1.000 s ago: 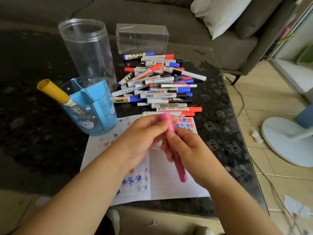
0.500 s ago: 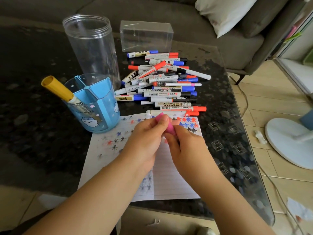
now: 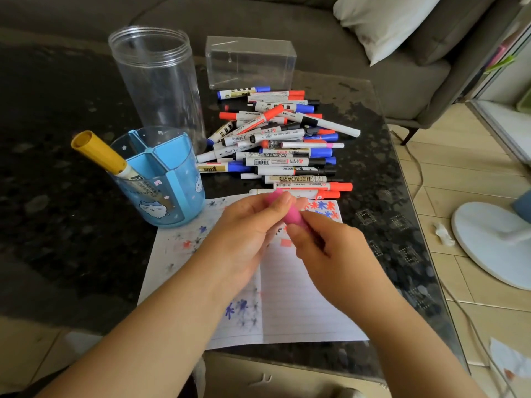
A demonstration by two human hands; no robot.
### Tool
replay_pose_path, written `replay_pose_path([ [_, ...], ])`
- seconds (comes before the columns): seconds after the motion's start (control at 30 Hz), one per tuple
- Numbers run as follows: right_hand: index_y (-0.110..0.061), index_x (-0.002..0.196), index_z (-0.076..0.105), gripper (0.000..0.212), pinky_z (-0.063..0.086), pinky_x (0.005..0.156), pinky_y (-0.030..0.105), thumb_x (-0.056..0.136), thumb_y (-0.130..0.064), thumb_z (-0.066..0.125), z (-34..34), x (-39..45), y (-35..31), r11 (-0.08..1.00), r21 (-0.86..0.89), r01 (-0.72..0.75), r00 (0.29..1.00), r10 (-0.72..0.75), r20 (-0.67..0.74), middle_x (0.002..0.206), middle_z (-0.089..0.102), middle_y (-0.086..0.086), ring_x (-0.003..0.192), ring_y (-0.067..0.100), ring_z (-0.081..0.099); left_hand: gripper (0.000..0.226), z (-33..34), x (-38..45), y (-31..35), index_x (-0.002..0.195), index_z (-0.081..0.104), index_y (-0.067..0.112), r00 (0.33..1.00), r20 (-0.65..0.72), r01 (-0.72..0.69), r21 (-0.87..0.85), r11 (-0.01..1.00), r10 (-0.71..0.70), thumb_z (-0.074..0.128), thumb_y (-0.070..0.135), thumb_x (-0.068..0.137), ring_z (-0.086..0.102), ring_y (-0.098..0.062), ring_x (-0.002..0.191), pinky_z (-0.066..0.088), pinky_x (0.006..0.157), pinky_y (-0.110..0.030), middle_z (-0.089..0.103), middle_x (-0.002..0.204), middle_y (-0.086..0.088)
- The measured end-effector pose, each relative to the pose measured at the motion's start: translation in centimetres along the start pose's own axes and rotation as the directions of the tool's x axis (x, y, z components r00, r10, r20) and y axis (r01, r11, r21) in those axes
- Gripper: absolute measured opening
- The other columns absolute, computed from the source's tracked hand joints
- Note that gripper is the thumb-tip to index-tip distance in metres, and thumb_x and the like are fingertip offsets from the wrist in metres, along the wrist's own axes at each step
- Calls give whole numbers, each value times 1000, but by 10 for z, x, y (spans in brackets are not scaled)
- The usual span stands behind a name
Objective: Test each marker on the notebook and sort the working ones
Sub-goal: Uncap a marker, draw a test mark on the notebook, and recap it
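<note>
Both hands hold a pink marker [image 3: 291,215] above the open notebook [image 3: 298,300]. My left hand [image 3: 247,237] pinches its capped upper end with thumb and fingers. My right hand [image 3: 330,251] grips the barrel, most of which it hides. Star-shaped ink marks in red, blue and black dot the notebook's pages. A pile of several whiteboard markers [image 3: 284,142] lies just beyond the notebook. A blue divided pen holder [image 3: 161,179] at the left holds one yellow-capped marker [image 3: 99,153].
A tall clear plastic jar [image 3: 158,81] stands behind the pen holder, and a clear plastic box [image 3: 250,63] behind the pile. The dark stone table [image 3: 57,225] ends at the right over a tiled floor with a white fan base [image 3: 488,242]. A grey sofa lies beyond.
The pink marker has slid deeper into my right hand, so its lower barrel no longer shows. Both hands stay together over the notebook, left fingers still on the marker's top end.
</note>
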State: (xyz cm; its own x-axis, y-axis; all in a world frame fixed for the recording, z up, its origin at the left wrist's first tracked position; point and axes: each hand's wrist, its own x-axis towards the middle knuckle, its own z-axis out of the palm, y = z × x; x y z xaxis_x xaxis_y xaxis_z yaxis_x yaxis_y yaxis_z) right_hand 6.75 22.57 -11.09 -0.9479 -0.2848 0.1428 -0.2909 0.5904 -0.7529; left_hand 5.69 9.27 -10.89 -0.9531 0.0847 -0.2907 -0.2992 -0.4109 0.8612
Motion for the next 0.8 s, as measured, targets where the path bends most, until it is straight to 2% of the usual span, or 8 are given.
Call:
replay_pose_path([
  [0.07,-27,64,50,32,31,47,14,96,-26,50,-11,-1,0,957,255,-139,987,114,112,51,46,-8,45,6,39,30,-7,0,3,91,70,6,993,117,-6,50,999,0,57,28,75,65,-14,103,44,100,-30,71,106,-8],
  [0.2,-13,63,54,35,26,41,17,93,-30,50,-20,-5,-7,601,707,-374,920,144,364,59,45,2,45,8,26,28,-8,-6,5,105,69,12,945,328,-3,55,999,-15,56,30,87,61,-19,111,44,99,-37,68,116,-5],
  [0.27,-13,65,54,35,27,42,17,96,-29,49,-18,-5,-9,619,688,-380,917,153,369,58,46,-1,45,8,28,23,-2,-7,1,99,69,14,954,300,-20,23,1000,12,56,27,87,63,-21,108,45,97,-37,69,112,-8],
  [0.37,-24,68,54,26,33,48,16,94,-29,51,-12,-9,-6,959,231,-165,982,138,129,57,50,-2,48,6,39,20,-1,-4,1,86,67,11,994,103,-48,-6,999,48,58,27,79,67,-16,97,43,99,-33,73,99,-9],
  [0.47,-32,68,51,24,37,50,16,92,-33,52,-12,-13,-2,992,12,-129,991,129,28,69,60,-6,52,5,44,27,-10,-1,12,89,63,9,995,-29,-95,52,994,97,61,28,70,66,-13,102,38,105,-34,74,96,-5],
  [0.63,-34,118,53,25,53,67,18,98,-21,44,-25,-8,6,909,268,-319,943,278,182,83,68,-20,66,5,63,30,-18,-3,14,98,68,24,984,-89,-104,416,903,154,68,35,70,66,-3,93,45,98,-33,73,93,10],
  [0.7,-37,121,47,34,55,66,20,96,-14,46,-27,-9,8,799,486,-352,935,286,208,93,72,-5,68,13,67,17,-21,-1,12,93,68,31,979,-111,-89,511,855,169,69,33,76,65,-2,89,47,94,-32,72,89,16],
  [0.8,-15,107,59,23,53,59,21,98,-7,40,-28,-8,6,579,738,-347,935,270,229,92,72,14,59,17,64,9,-26,2,11,87,69,32,973,-114,-93,602,793,200,71,30,78,65,-1,83,49,86,-29,71,82,15],
])
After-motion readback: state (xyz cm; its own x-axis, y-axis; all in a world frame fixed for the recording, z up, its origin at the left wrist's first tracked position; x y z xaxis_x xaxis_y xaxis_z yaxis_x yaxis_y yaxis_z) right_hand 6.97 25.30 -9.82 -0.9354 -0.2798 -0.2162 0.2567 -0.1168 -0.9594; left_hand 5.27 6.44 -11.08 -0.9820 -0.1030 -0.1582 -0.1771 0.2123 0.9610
